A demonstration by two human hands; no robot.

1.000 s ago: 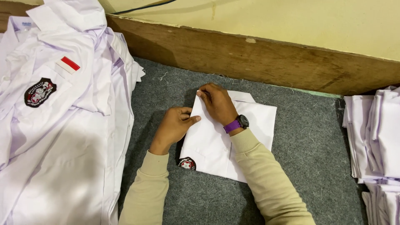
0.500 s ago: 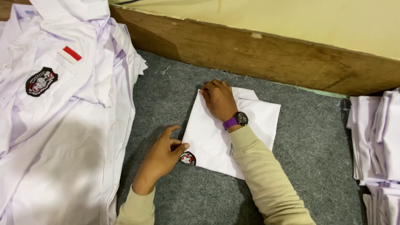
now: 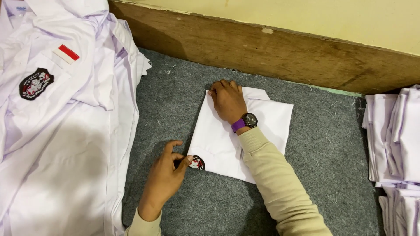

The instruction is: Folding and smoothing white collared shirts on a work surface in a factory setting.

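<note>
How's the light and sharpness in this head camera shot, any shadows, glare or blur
Head view: soft, even indoor light, no glare; the white folded shirt keeps its creases. A soft shadow falls across the shirt pile at lower left, and a faint one lies under the left hand. The right hand and watch are sharp; the stacks at the right edge look slightly softer.

Soft, even, warm light is falling from above, leaving the scene fairly bright. The person's head and body are casting a broad dim shadow over the spread white cotton shirts point(image 3: 65, 144) at lower left. The left hand point(image 3: 168, 175) is dropping a faint shadow onto the grey felt mat point(image 3: 332, 144). Nothing is glaring; focus is holding sharp, with only slight softness towards the corners
</note>
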